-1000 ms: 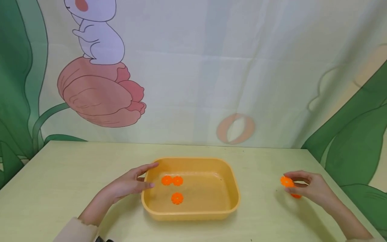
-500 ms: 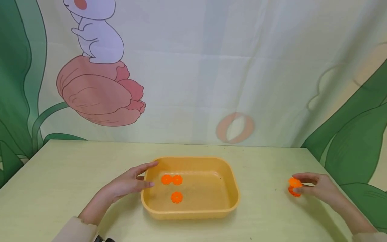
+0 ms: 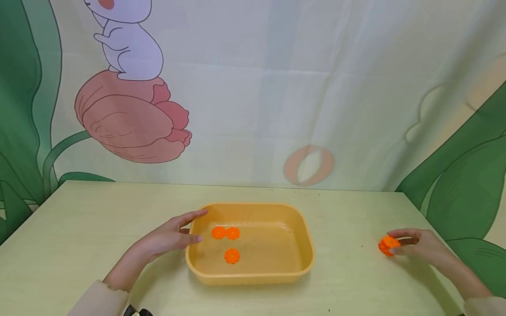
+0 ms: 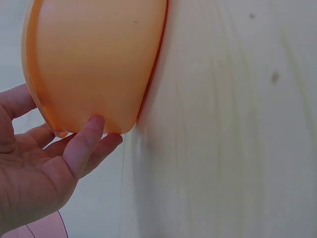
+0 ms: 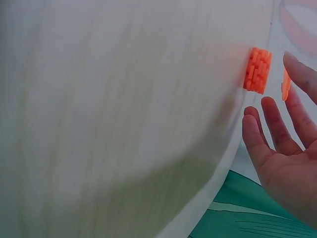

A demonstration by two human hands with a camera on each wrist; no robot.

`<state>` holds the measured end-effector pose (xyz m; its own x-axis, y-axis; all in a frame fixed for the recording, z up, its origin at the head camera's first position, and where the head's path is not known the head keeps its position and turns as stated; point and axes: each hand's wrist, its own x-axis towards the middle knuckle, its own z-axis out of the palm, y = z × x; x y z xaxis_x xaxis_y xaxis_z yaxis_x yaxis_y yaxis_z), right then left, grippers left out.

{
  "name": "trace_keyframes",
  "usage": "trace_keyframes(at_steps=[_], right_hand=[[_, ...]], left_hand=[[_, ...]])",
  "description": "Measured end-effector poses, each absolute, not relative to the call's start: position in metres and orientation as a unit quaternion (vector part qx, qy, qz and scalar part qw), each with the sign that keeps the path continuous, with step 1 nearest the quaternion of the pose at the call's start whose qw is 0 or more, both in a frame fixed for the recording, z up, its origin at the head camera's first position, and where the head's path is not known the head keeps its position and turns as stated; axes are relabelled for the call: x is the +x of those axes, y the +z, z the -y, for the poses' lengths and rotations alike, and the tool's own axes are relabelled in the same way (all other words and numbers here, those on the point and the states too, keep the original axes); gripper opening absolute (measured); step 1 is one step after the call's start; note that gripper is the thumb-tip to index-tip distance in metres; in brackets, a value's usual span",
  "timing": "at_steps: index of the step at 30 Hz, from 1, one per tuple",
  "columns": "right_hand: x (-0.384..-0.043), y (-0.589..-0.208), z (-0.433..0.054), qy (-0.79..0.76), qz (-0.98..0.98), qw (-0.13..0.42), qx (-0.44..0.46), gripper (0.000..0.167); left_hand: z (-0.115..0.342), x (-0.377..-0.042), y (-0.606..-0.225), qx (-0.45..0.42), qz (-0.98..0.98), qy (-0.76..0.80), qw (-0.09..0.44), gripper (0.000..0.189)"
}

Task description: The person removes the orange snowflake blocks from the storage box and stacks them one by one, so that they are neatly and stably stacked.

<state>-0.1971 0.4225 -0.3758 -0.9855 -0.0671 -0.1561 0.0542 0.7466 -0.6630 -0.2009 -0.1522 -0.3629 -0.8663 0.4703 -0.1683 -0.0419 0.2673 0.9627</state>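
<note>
A yellow plastic tub (image 3: 253, 279) stands on the table, with several flat orange flower-shaped discs (image 3: 232, 256) lying in its left part. My left hand (image 3: 168, 237) holds the tub's left end, thumb and index finger spread along the rim. In the left wrist view, the thumb lies against the tub's outer wall (image 4: 94, 59). To the right, my right hand (image 3: 424, 248) pinches one orange flower-shaped disc (image 5: 286, 85) between thumb and fingertips. Just beyond it, a short stack of like orange discs (image 5: 257, 70) stands on the table; a small gap separates the two.
The pale table (image 3: 340, 276) ends at a cloth backdrop (image 3: 237, 109) printed with a rabbit, a tulip and green leaves. Bare tabletop lies between the tub and the stack.
My right hand has moved right and slightly down with the pinched disc, bringing it over the stack. The left hand and the tub have stayed in place.
</note>
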Motion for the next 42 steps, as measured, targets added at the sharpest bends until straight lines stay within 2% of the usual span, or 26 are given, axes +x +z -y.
trace_keyframes(at_steps=[42], right_hand=[[-0.2,-0.3826,-0.4207,-0.342,-0.935,0.096,-0.024,0.056]], left_hand=[[0.1535,-0.2013,-0.3627,0.129,-0.772,0.583,0.217,0.068]])
